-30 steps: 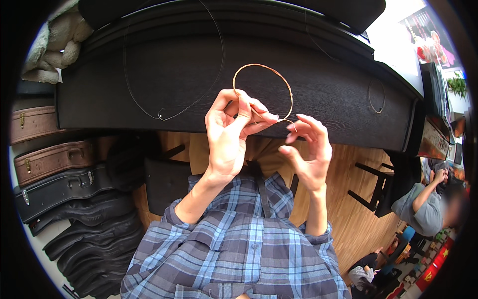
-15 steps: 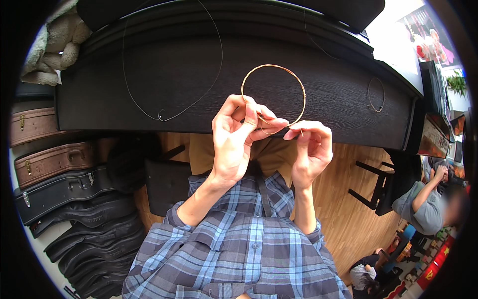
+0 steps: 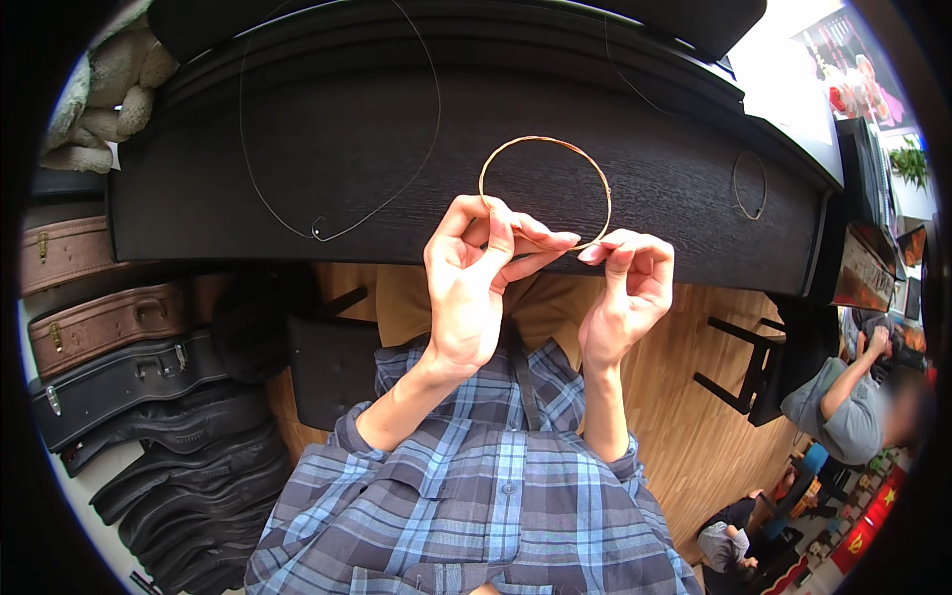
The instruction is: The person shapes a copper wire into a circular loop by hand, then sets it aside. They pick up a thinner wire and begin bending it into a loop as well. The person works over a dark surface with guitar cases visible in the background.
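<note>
A thin copper-coloured wire is wound into a round coil (image 3: 543, 144) held up in front of me over a dark wooden top (image 3: 327, 139). My left hand (image 3: 476, 283) pinches the coil at its lower left between thumb and fingers. My right hand (image 3: 627, 293) pinches the coil's lower right edge with its fingertips. The two hands almost touch at the bottom of the loop. A long loose silver wire (image 3: 397, 188) curves across the dark top to the left, ending in a small loop.
A small wire coil (image 3: 749, 185) lies at the right end of the dark top. Several instrument cases (image 3: 109, 327) stack at the left. A dark stool (image 3: 332, 362) stands below the top. Other people (image 3: 853, 397) sit at the right on the wooden floor.
The coil and both hands have shifted a little to the right. My right hand has come up from below and taken hold of the coil's lower right edge.
</note>
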Action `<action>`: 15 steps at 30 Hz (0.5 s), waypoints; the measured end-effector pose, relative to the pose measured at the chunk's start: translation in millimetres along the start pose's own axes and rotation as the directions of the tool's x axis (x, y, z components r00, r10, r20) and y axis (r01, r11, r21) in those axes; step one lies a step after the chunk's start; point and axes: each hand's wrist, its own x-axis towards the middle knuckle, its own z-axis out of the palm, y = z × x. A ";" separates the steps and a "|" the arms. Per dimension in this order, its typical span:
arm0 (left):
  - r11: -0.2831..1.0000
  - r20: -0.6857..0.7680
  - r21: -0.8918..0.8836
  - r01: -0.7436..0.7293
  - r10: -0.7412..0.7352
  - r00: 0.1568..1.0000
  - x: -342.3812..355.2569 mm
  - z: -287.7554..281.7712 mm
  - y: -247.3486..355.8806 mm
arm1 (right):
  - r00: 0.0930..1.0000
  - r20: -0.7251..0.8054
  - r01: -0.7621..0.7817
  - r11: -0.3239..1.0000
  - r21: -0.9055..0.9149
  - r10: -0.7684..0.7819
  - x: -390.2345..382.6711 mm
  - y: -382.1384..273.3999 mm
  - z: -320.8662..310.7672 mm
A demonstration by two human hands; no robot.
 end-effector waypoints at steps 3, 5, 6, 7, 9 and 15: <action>0.999 -0.030 0.027 -0.031 0.032 0.999 -1.4 -5.3 -3.1 | 0.999 -0.017 -0.048 0.999 -0.005 0.048 -2.4 -2.1 1.4; 0.995 -0.015 0.074 -0.067 0.068 0.998 -0.4 -9.4 -5.2 | 0.996 -0.020 -0.090 0.996 0.002 0.090 -2.1 -2.6 0.6; 0.993 -0.010 0.086 -0.081 0.082 0.997 0.1 -11.2 -5.5 | 0.995 0.020 -0.100 0.994 0.040 0.100 -1.0 -3.1 0.1; 0.986 -0.006 0.137 -0.090 0.092 0.996 0.3 -13.8 -4.6 | 0.990 0.032 -0.139 0.988 0.062 0.137 -0.8 -3.5 -0.9; 0.970 0.001 0.220 -0.100 0.102 0.995 5.6 -17.1 -1.9 | 0.974 0.067 -0.221 0.967 0.124 0.214 5.0 -4.5 -3.6; 0.932 0.089 0.343 -0.116 0.091 0.992 23.4 -16.2 6.1 | 0.887 0.190 -0.457 0.863 0.216 0.422 31.4 -10.9 -13.6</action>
